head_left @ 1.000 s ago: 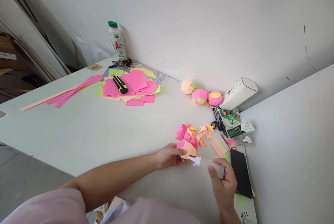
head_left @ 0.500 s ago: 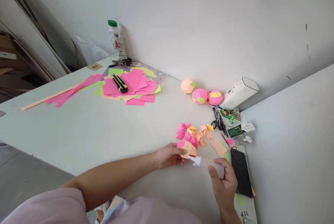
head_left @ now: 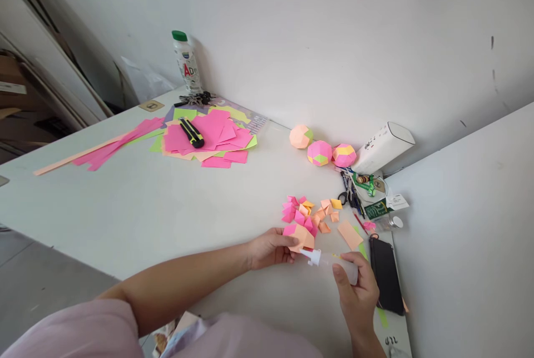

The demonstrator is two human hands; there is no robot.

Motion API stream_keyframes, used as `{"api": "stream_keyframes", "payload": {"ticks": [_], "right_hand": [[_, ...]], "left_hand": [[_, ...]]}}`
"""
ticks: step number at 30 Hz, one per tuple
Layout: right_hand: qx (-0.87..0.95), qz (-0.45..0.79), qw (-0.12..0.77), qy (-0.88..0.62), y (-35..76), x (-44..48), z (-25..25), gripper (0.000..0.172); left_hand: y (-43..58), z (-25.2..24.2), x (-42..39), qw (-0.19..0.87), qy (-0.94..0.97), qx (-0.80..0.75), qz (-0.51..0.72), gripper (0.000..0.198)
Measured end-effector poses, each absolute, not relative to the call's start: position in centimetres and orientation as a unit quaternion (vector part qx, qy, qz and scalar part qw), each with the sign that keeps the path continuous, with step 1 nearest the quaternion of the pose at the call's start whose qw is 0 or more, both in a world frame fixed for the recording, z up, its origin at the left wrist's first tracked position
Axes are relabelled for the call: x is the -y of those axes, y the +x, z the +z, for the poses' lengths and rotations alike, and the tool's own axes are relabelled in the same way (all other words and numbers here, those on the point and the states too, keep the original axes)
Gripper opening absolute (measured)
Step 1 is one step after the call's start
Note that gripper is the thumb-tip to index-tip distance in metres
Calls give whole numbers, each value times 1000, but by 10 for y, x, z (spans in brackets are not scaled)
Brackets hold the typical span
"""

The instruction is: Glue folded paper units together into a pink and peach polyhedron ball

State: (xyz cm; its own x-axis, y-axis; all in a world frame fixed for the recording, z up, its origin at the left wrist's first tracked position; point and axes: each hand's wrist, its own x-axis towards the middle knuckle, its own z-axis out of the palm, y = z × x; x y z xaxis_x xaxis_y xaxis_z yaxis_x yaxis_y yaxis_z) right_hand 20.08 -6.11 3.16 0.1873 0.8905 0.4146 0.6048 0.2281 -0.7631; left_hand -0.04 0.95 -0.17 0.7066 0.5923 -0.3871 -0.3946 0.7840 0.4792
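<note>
Between the thumb and fingers of my left hand (head_left: 270, 248) is a folded paper piece (head_left: 303, 236), peach with a pink part on its left. My right hand (head_left: 359, 285) is wrapped round a translucent glue bottle (head_left: 334, 262), tilted so that its white nozzle points left. The nozzle tip is at the lower edge of the paper piece; whether it touches cannot be made out. Just beyond lie several small folded pink paper pieces (head_left: 288, 212) and several peach ones (head_left: 320, 216). A flat peach paper rectangle (head_left: 350, 235) lies to the right of them.
Three faceted paper balls (head_left: 319, 153) stand along the wall beside a white box (head_left: 384, 147). Scissors (head_left: 347, 191) and a black phone-like slab (head_left: 386, 274) lie at the right edge. A box cutter (head_left: 192, 132) rests on coloured paper sheets (head_left: 221, 130), near a green-capped bottle (head_left: 187, 63).
Almost nothing differs. Both hands keep their hold on the paper piece and the glue bottle, in nearly the same place.
</note>
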Motion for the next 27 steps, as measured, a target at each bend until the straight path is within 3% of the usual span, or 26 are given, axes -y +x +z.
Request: {"api": "stream_keyframes", "payload": {"ticks": [6,14,21,27], "right_hand": [[603,192,485,-604,197,62,31,21],[326,484,553,-595,203,54,21,33],[185,583,588,-530,208,40,34,37],[225,597,605,-476,215,35,30,35]], "left_hand": [[0,-2,-9,905,190,-268,269,27],[0,-2,-9,908,192,-251,274,26],[-1,-1,-10,908,179,-253,283,25],[-10,-2,-24,893,164,-235,346,18]]}}
